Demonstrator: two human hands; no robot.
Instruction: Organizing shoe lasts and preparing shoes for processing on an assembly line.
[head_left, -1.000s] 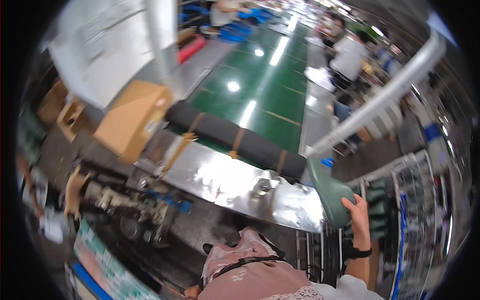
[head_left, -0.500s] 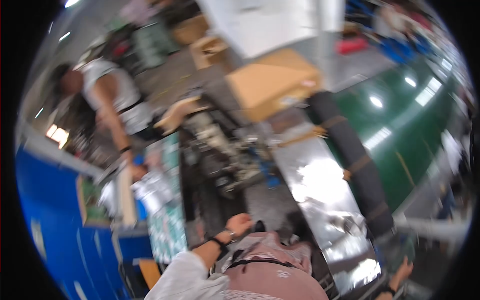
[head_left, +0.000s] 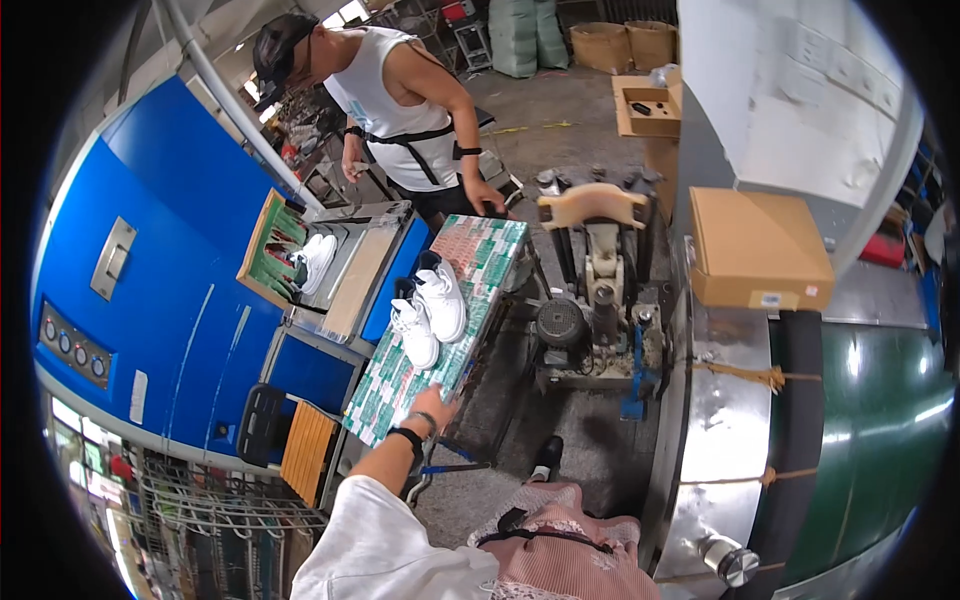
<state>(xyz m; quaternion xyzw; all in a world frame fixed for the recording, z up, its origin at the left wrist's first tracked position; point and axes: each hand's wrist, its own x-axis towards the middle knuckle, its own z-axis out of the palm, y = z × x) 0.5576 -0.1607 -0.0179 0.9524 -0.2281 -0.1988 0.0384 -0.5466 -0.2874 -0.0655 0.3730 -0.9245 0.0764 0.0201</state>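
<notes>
My left hand (head_left: 437, 403) is at the near end of a narrow table (head_left: 385, 400) whose top is covered in green, white and reddish strips. Its fingers look apart, with nothing seen in them; bands circle the wrist. Farther up the tabletop stands a pair of white sneakers (head_left: 440, 300) with dark linings, a short way beyond my fingers. My right hand is out of view.
A co-worker (head_left: 410, 110) stands at the table's far end, one hand by its edge. Left is a blue machine (head_left: 160, 280), with white shoes (head_left: 318, 262) at its opening. A motorized machine (head_left: 600, 320) stands centre; a cardboard box (head_left: 755, 245) and green conveyor belt (head_left: 870, 430) lie right.
My view has swung left and steadied. My left hand has moved up to the table's near end, and my right hand has left the view. The co-worker now stands more upright.
</notes>
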